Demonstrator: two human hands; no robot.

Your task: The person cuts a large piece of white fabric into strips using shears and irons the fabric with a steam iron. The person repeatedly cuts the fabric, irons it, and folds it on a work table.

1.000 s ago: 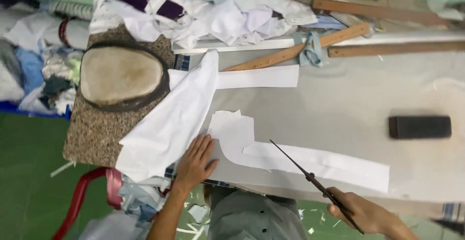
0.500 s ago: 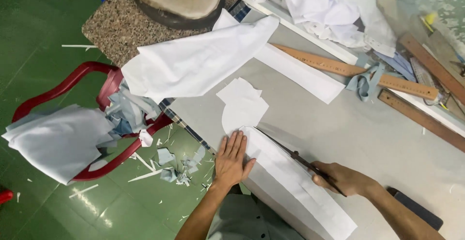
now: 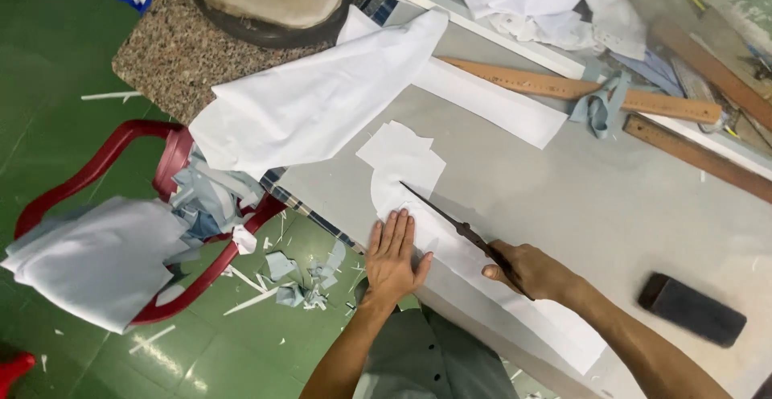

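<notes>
White cloth strip (image 3: 482,278) lies along the near edge of the grey table (image 3: 611,198). The left hand (image 3: 392,256) presses flat on it, fingers spread, gripping nothing. The right hand (image 3: 532,272) is closed around the handles of scissors (image 3: 450,220), whose blades rest on the cloth beside a small white piece (image 3: 400,156).

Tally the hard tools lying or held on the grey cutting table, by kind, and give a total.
Long dark-handled scissors, held in the right hand: 1
Long brown wooden rulers: 2
Flat black rectangular block: 1
Total: 4
The left hand presses flat on the white fabric strip.
</notes>
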